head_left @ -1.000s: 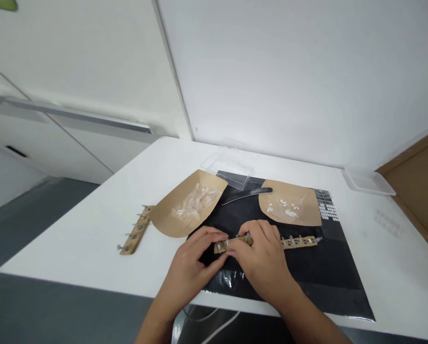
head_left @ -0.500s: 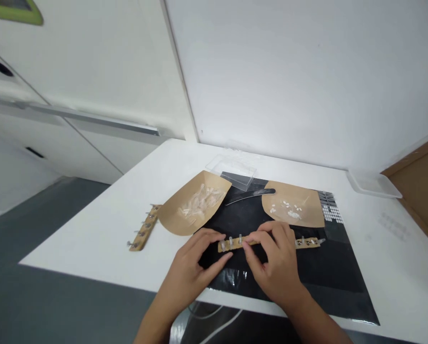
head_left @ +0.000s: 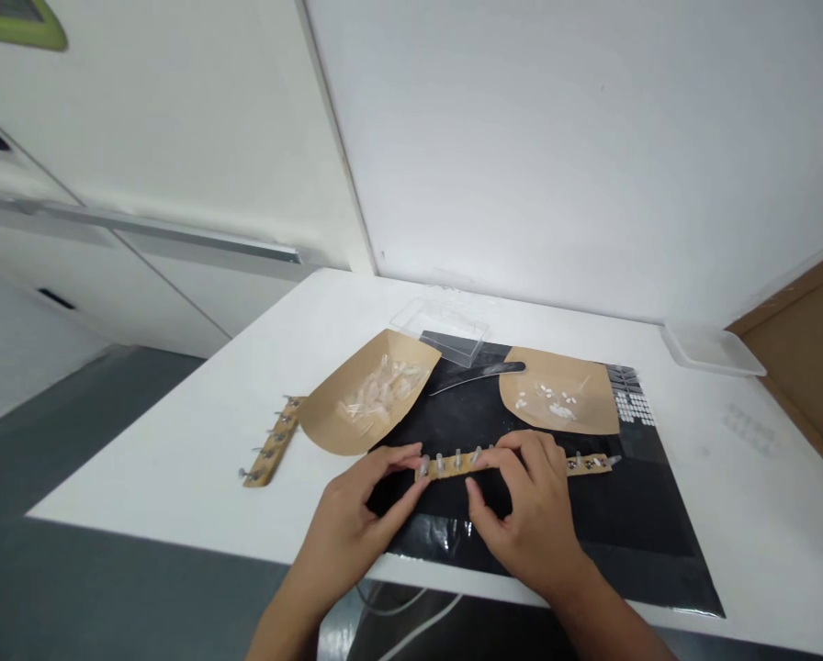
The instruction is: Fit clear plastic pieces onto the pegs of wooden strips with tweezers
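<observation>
A narrow tan strip [head_left: 445,470] lies across the black mat, with small clear cap-like tubes [head_left: 457,458] standing along it. My left hand [head_left: 356,505] closes its thumb and forefinger around the strip's left end, beside the leftmost tube. Over the middle of the strip, my right hand [head_left: 532,505] has its thumb and forefinger apart; the forefinger touches the strip near a tube, and the thumb is just in front. This hand hides part of the strip. To its right the strip shows again, with metal fittings and a clear tube tilted off the end.
A brown paper tray [head_left: 329,418] of clear tubes stands left; another paper tray [head_left: 594,399] holds small white pieces. Tweezers [head_left: 477,375] lie between them on the black mat [head_left: 632,523]. A second strip [head_left: 274,447] lies left. Clear trays [head_left: 715,353] sit behind.
My right thumb and forefinger have spread apart from a tube, and the forefinger has shifted slightly right along the strip. My left fingers have drawn closer around the strip's left end.
</observation>
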